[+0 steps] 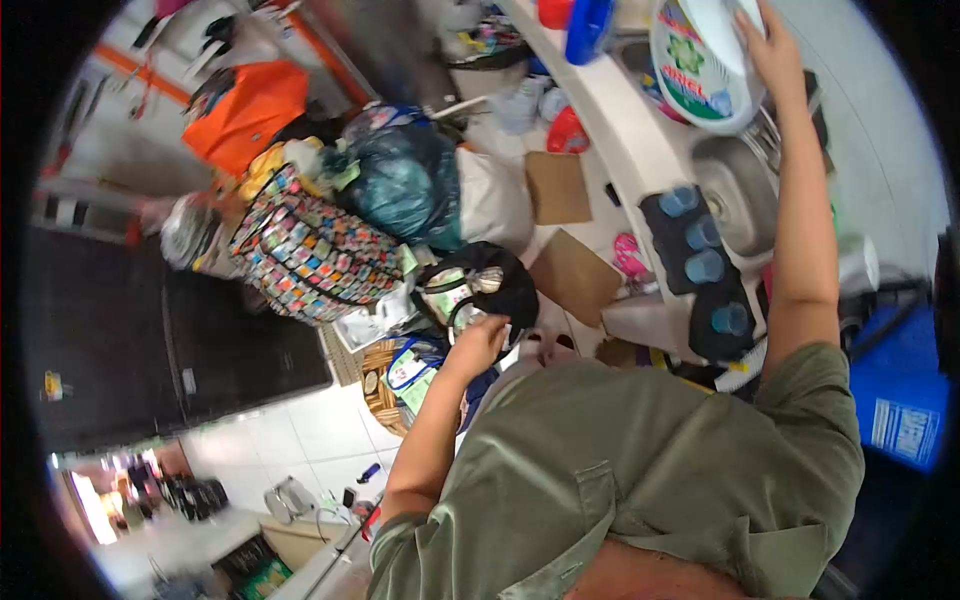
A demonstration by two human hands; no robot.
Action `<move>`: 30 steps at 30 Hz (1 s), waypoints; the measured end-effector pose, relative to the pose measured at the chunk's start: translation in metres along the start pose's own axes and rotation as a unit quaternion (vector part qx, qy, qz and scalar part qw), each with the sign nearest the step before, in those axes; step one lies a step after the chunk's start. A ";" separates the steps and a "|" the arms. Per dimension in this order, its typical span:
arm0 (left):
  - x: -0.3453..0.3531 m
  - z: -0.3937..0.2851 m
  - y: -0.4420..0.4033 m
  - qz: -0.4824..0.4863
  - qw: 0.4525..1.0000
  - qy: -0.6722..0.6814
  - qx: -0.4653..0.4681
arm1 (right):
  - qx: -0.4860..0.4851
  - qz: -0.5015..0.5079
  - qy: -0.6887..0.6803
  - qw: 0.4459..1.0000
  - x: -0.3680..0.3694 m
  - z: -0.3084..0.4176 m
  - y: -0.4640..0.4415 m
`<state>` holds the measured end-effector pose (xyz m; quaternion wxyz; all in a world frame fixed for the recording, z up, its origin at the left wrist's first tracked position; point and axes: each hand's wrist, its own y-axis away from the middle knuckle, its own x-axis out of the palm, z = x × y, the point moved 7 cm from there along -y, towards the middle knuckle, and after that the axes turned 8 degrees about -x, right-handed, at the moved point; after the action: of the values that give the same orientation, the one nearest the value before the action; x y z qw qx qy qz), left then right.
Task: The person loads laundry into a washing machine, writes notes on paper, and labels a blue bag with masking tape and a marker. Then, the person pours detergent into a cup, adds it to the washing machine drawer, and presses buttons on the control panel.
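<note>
At the upper right, my right hand (772,48) grips the handle of a big white detergent jug (700,65). The jug carries a green and red label and is held over the counter by the steel sink (735,195). My left hand (478,345) hangs lower, in front of my body, its fingers loosely bent and nothing visible in them. Behind it are a round black container or bag (515,300) with papers and a woven basket (380,385) holding packets. Whether the left fingers touch any of these, I cannot tell.
Several blue cups (704,266) stand upside down on a dark mat beside the sink. On the floor are a checkered bag (310,255), a dark plastic sack (405,185), an orange bag (250,115) and cardboard pieces (575,275). A blue box (900,380) is at right.
</note>
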<state>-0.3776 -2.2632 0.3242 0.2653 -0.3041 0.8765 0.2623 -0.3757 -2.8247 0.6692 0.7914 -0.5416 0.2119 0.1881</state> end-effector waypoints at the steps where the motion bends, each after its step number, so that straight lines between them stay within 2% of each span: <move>1: 0.001 -0.024 -0.019 -0.013 0.998 0.011 0.056 | 0.000 0.001 -0.015 1.000 -0.028 0.001 -0.010; 3: 0.009 -0.074 -0.056 -0.050 0.984 0.037 0.169 | -0.003 -0.039 -0.056 0.998 -0.092 0.102 -0.012; 6: 0.031 -0.148 -0.114 -0.053 0.958 0.088 0.267 | -0.032 0.045 0.034 0.998 -0.148 0.140 -0.011; 8: 0.052 -0.193 -0.149 -0.069 0.947 0.060 0.307 | 0.092 0.149 0.036 0.984 -0.164 0.178 0.013; 10: 0.083 -0.217 -0.190 -0.075 0.943 0.075 0.317 | 0.249 0.272 0.087 0.925 -0.164 0.203 0.037; 12: 0.111 -0.230 -0.227 -0.079 0.946 0.064 0.309 | 0.090 0.276 0.159 0.944 -0.160 0.148 0.075; 13: 0.125 -0.234 -0.243 -0.078 0.951 0.046 0.295 | 0.036 0.275 0.133 0.952 -0.154 0.167 0.087; 15: 0.143 -0.240 -0.256 -0.077 0.961 0.018 0.264 | 0.000 0.333 0.176 0.926 -0.150 0.168 0.112; 17: 0.150 -0.244 -0.263 -0.082 0.968 -0.004 0.236 | 0.181 0.433 0.187 0.863 -0.152 0.164 0.133; 18: 0.153 -0.245 -0.266 -0.084 0.970 -0.023 0.227 | 0.176 0.442 0.185 0.860 -0.154 0.163 0.140; 21: 0.146 -0.248 -0.266 -0.098 0.966 0.031 0.237 | 0.161 0.434 0.151 0.873 -0.156 0.161 0.154; 25: 0.105 -0.283 -0.228 -0.066 0.949 0.108 0.290 | 0.227 0.504 0.188 0.812 -0.158 0.163 0.156; 28: 0.083 -0.301 -0.200 -0.116 0.927 0.152 0.323 | 0.220 0.541 0.204 0.786 -0.155 0.165 0.151; 30: 0.076 -0.310 -0.184 -0.116 0.918 0.180 0.335 | 0.200 0.557 0.204 0.780 -0.154 0.165 0.147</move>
<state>-0.3995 -2.6098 0.4455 0.2179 -0.3394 0.9046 -0.1381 -0.5610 -2.6306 0.6915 0.5778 -0.1843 0.6661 0.4342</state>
